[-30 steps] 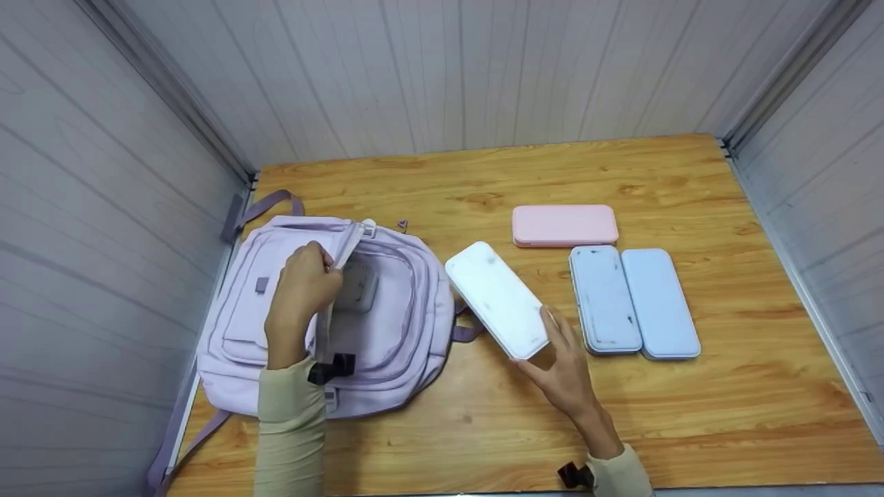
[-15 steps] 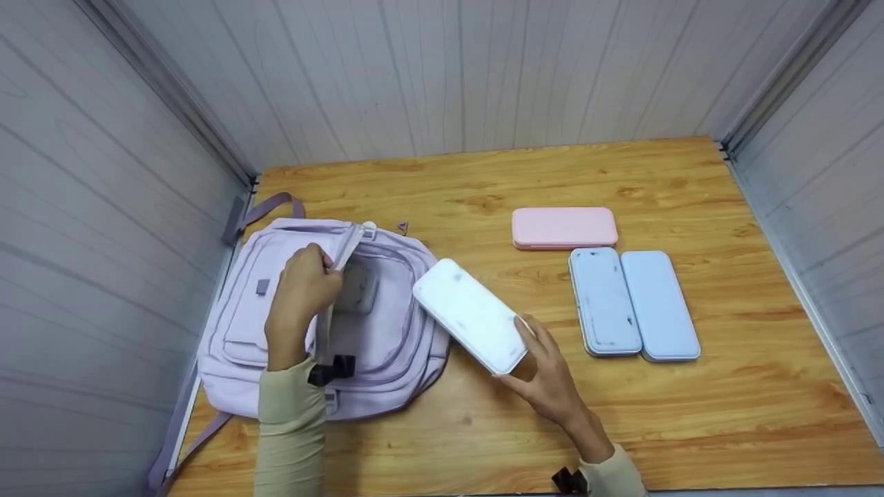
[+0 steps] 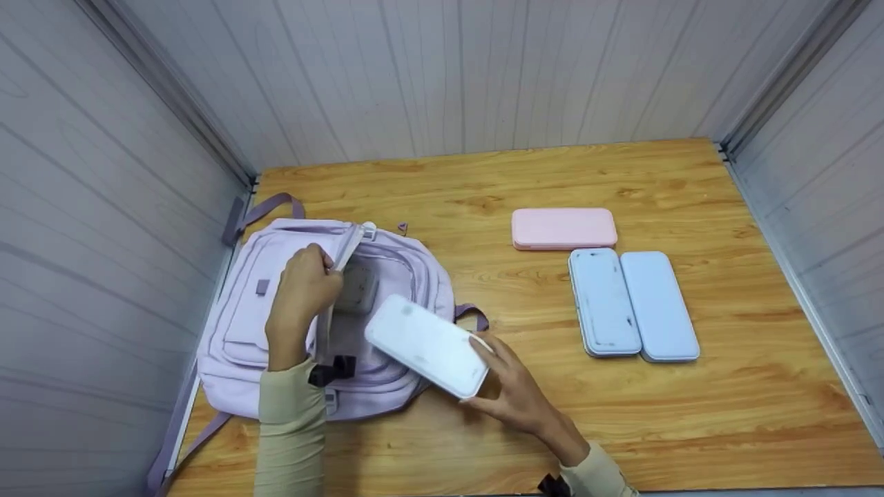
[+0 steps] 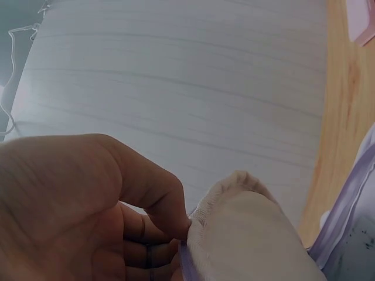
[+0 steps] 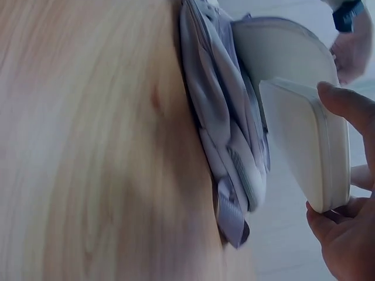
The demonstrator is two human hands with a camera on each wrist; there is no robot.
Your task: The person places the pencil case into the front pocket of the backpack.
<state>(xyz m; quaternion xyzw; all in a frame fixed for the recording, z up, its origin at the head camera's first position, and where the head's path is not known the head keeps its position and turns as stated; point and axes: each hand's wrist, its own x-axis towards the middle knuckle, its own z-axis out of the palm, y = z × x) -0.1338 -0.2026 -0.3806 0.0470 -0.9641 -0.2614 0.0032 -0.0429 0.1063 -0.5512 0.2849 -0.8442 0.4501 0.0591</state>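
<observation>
A lilac backpack (image 3: 238, 297) lies on the table at the left, its front flap raised. My left hand (image 3: 301, 293) pinches the flap's edge (image 4: 202, 225) between thumb and fingers, holding it up. In my right hand (image 3: 514, 386) is a white pencil case (image 3: 428, 345), gripped by its near end between thumb and fingers. The case's far end hangs over the backpack's opening, tilted; in the right wrist view the white case (image 5: 299, 134) stands clear of the table. Inside the opening, partly hidden by the flap, lies a greyish case (image 3: 358, 286).
Right of the middle lies a pink case (image 3: 564, 228) on the wooden table (image 3: 746, 414). Two light blue cases, a scuffed one (image 3: 605, 301) and a plainer one (image 3: 660, 306), lie side by side below it. Pale panels (image 3: 442, 76) wall the back and sides.
My right hand has carried the white pencil case left and toward me, from beside the backpack to over its opening, turning it flatter. The left hand keeps its hold on the flap.
</observation>
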